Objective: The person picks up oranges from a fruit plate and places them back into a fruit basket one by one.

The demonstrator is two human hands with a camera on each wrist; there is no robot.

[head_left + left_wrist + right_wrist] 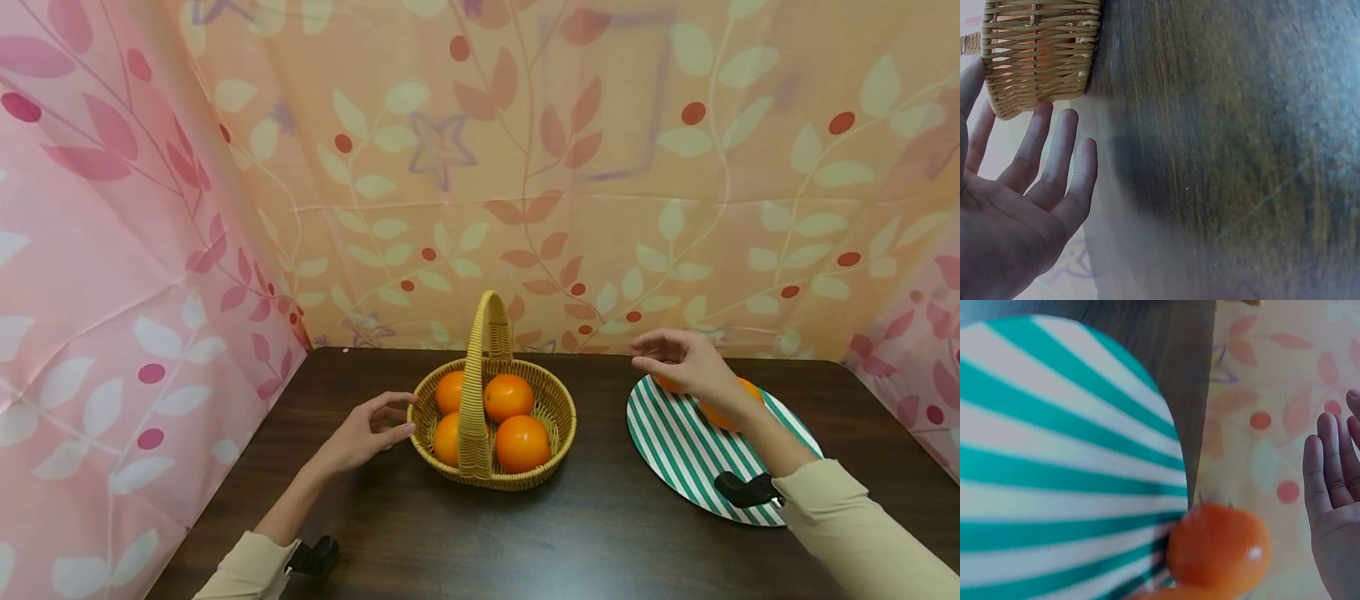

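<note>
A yellow wicker basket (472,417) with an arched handle holds several oranges (522,444). At its left rim is my left hand (363,435), thumb and fingers spread; in the left wrist view the fingertips reach the woven side of the basket (1041,56). My right hand (697,367) hovers above the far part of a green-and-white striped plate (682,450), with nothing in its fingers. Beneath it, oranges on the plate are partly hidden by the hand and wrist. The right wrist view shows one orange (1219,547) near the plate's edge and part of another below.
Basket and plate stand apart on a dark wooden table (577,525). Behind the table hangs a leaf-patterned cloth (525,183), and a pink cloth (112,275) closes off the left side. Each wrist wears a black camera strap.
</note>
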